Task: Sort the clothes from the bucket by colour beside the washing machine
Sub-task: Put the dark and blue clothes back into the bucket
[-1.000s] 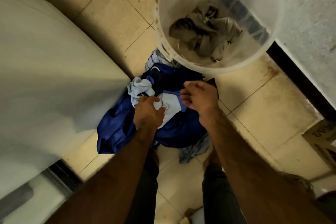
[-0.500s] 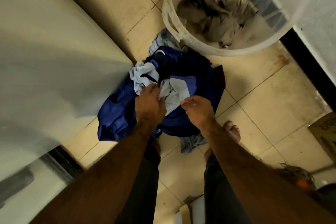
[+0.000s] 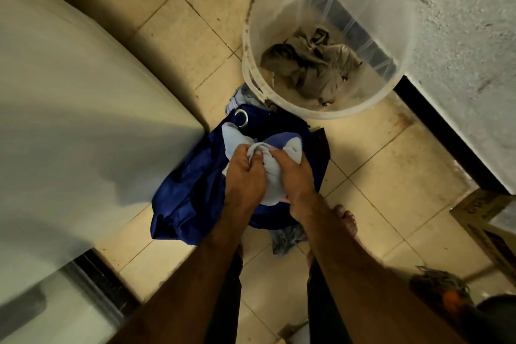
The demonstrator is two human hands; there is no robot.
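We grip the pale cloth (image 3: 268, 176) with left hand (image 3: 245, 173) and right hand (image 3: 293, 176) over the blue pile (image 3: 190, 198) — next, probably lift it clear; bucket (image 3: 251, 70) still holds grey clothes (image 3: 315, 64).

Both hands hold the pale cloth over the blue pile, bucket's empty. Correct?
Not empty: the head view shows a crumpled grey garment in the bucket. The left hand and right hand do hold the pale cloth over the blue pile.

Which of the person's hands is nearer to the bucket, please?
Right. The right hand grips the pale cloth below the bucket, on its side; the left hand grips the same cloth farther off, toward the washing machine.
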